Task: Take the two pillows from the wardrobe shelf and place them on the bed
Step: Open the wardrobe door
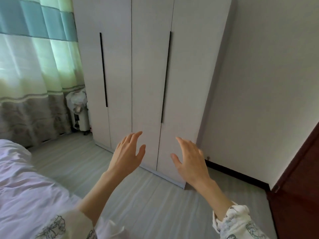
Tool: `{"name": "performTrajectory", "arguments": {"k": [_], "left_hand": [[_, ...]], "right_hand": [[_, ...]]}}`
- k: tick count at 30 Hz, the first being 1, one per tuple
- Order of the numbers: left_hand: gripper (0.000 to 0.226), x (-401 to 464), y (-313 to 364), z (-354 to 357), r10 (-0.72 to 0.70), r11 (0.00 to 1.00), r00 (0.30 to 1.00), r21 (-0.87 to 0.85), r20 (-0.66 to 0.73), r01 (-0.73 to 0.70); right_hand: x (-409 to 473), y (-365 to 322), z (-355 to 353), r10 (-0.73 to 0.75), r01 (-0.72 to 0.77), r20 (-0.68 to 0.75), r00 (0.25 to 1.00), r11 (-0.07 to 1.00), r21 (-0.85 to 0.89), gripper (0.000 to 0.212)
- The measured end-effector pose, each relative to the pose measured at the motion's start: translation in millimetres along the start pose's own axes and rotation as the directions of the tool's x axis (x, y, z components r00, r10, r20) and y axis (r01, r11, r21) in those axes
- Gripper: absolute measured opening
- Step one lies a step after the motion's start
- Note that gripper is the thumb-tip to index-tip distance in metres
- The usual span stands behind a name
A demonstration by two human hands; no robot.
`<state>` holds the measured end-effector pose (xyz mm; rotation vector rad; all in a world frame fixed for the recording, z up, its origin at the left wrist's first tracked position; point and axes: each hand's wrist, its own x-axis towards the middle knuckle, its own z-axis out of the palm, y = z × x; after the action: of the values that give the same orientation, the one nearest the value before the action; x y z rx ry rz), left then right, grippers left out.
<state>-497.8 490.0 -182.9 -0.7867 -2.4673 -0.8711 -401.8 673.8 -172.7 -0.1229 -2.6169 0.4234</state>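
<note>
Sleeves [240, 221] nearest my camera, floral print. Left hand [128, 154] raised, fingers spread, relaxed, grasping nothing. Right hand [190, 158] likewise released, touching nothing. Wardrobe [148, 75] ahead, white doors closed, dark vertical handles; pillows concealed from me. Bed [22, 183] lower left, pale cover.

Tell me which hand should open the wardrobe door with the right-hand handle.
Probably the right hand: open, empty, it hovers just below that black handle. The left hand sits further left.
</note>
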Motion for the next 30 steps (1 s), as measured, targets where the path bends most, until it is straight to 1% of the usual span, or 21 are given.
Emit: {"name": "performTrajectory", "arguments": {"k": [6, 9, 12, 16, 19, 23, 30], "left_hand": [[0.048, 102.0, -65.8, 48.3, -0.087, 0.996, 0.995, -0.007, -0.055, 0.087], [0.048, 151.1, -101.3, 61.5, -0.13, 0.991, 0.99, 0.003, -0.056, 0.131], [0.047, 201.7, -131.9, 70.6, -0.139, 0.989, 0.988, 0.036, -0.065, 0.142], [0.046, 257.7, -165.5, 80.6, -0.131, 0.987, 0.989, 0.082, -0.061, 0.136], [0.044, 293.7, -195.3, 85.6, -0.157, 0.982, 0.983, 0.091, -0.093, 0.166], [0.044, 336.6, -240.3, 94.6, -0.229, 0.963, 0.965, 0.112, -0.13, 0.244], [0.046, 429.8, -320.1, 89.2, -0.33, 0.918, 0.923, 0.161, -0.199, 0.363]], "right_hand": [[139.8, 27.6, 67.3, -0.097, 0.096, 0.021, 0.995, 0.994, 0.056, 0.054], [204.4, 34.1, 95.7, -0.138, 0.134, 0.059, 0.989, 0.989, 0.063, 0.053], [259.8, 41.9, 118.9, -0.178, 0.172, 0.069, 0.982, 0.982, 0.077, 0.053], [327.5, 50.5, 144.7, -0.194, 0.188, 0.059, 0.979, 0.977, 0.104, 0.053], [379.2, 48.7, 169.3, -0.219, 0.21, 0.049, 0.974, 0.966, 0.152, 0.052], [446.7, 41.3, 209.1, -0.272, 0.256, 0.042, 0.961, 0.94, 0.227, 0.052], [576.4, 17.7, 270.5, -0.396, 0.373, 0.008, 0.918, 0.873, 0.315, 0.052]]}}
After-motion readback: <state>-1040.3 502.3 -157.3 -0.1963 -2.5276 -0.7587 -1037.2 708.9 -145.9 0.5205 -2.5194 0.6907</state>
